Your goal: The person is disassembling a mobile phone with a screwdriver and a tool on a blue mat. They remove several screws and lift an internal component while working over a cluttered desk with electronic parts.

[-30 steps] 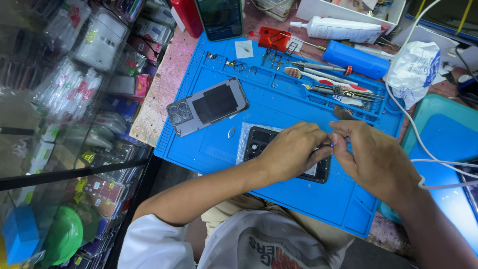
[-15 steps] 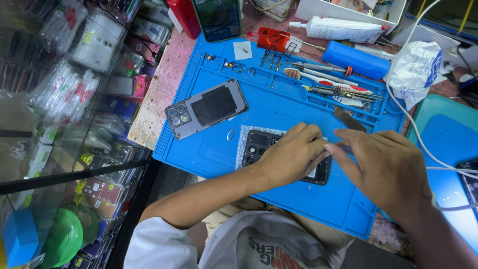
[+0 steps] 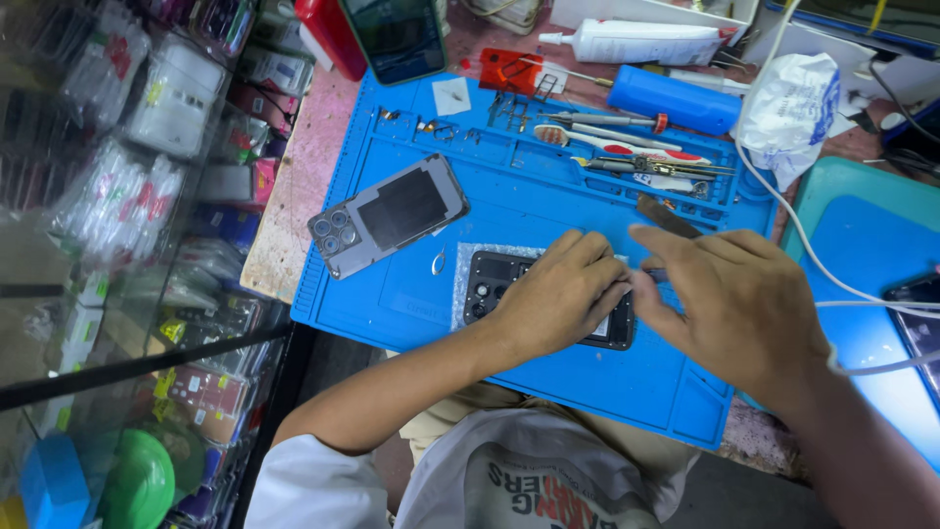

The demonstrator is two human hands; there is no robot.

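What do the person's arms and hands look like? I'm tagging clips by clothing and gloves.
Both hands are bare: no gloves, rings or watch show on the left hand or the right hand. The forearms are uncovered. A short white sleeve ends above the left elbow; it belongs to a white T-shirt with dark and red printing on the chest. The right sleeve is out of view.

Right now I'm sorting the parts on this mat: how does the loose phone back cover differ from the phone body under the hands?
The grey back cover lies free and fully in view, tilted on the blue mat; the black phone body lies level, partly hidden by the left hand and right hand. The cover lies on bare mat; the body lies on a pale sheet. Both have camera openings at their left ends.
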